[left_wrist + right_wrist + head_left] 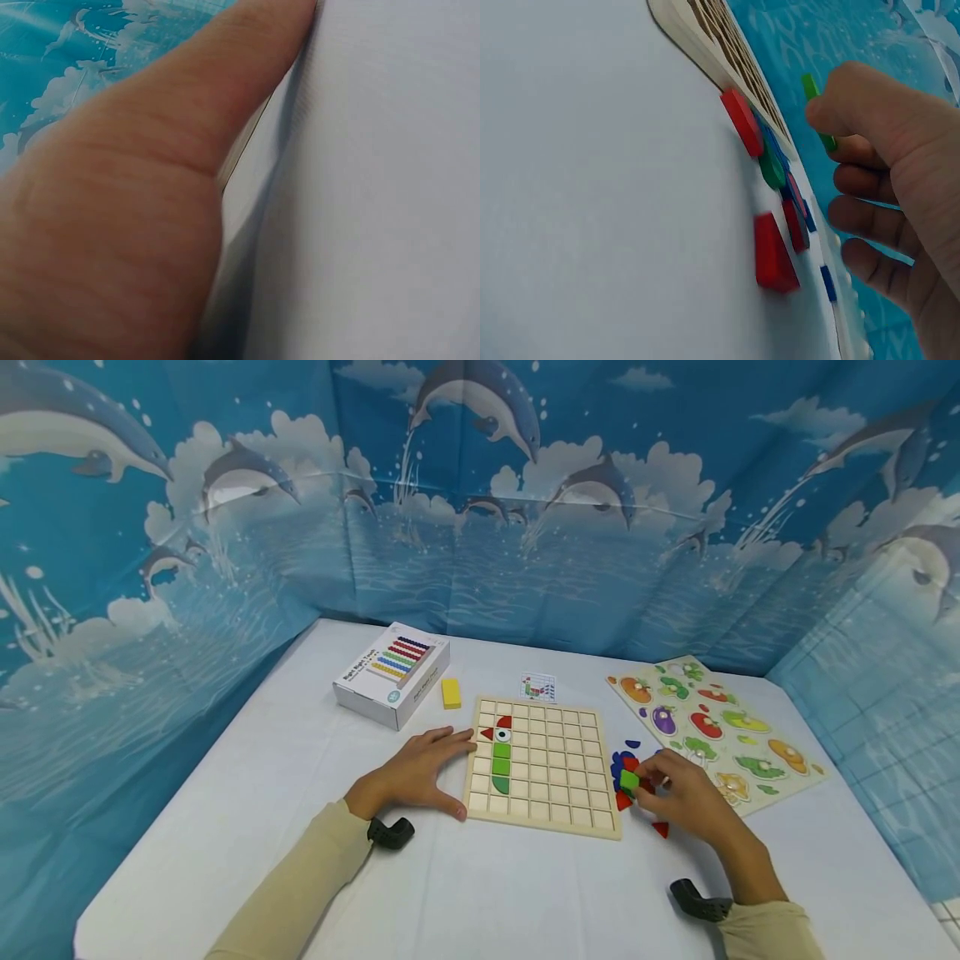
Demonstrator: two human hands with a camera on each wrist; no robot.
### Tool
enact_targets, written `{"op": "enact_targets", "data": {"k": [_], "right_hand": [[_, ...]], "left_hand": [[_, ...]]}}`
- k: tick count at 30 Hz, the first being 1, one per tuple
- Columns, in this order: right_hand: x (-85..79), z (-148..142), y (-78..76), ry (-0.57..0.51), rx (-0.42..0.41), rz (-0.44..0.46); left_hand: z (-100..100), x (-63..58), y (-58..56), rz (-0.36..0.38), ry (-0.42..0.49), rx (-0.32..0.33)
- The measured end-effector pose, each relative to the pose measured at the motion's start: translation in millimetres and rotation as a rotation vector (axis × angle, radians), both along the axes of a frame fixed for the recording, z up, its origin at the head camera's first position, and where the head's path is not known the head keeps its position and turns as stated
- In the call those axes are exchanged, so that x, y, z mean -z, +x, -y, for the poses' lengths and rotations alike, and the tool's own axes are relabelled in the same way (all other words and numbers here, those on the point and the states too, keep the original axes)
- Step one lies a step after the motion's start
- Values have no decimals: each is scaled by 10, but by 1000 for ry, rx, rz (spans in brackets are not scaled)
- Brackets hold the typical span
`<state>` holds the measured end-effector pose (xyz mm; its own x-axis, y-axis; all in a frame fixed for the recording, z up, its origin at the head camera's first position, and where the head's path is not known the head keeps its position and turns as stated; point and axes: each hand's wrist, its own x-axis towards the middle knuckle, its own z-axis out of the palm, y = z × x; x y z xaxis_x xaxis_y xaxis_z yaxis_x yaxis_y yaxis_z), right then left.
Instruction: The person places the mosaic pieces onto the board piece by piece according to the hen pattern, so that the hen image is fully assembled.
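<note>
A: What did the head view show?
B: A gridded wooden board (558,785) lay on a white table (442,893). Its left part held a red triangle (487,734), a red quarter (505,722), an eye tile (502,736), two green squares (501,758) and a green quarter (500,785).
A: And the hands?
B: The left hand (420,770) was spread wide, its fingertips and thumb at the board's left edge. The right hand (684,795), just right of the board, pinched a green block (629,781) above loose pieces (617,768), blue and red.
A: What else stood around the board?
B: Beyond it, near its far edge, a card (537,687); beyond and to the left, a yellow block (451,693) and a box (393,675); to the right, a vegetable puzzle (667,693). A dolphin curtain (450,568) hung behind the board.
A: The left wrist view?
B: Mostly the left hand's thumb side, blurred, over white cloth. The fingertips were cut off, so from there I could not tell what they touched.
A: And the right wrist view?
B: The green block sat between thumb and forefinger, the other fingers loosely bent. Red, green and blue pieces lay on the cloth beside the board's edge.
</note>
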<state>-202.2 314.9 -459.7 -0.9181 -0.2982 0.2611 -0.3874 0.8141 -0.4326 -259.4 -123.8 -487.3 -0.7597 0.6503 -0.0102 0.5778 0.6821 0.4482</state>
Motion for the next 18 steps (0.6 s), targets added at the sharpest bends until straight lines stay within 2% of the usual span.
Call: {"op": "enact_targets", "data": {"k": [11, 18], "right_hand": [[15, 294, -186, -26, -93, -38], [-47, 582, -280, -61, -156, 28]], "left_hand": [[2, -14, -1, 20, 24, 5], [8, 12, 1, 13, 36, 5]]}}
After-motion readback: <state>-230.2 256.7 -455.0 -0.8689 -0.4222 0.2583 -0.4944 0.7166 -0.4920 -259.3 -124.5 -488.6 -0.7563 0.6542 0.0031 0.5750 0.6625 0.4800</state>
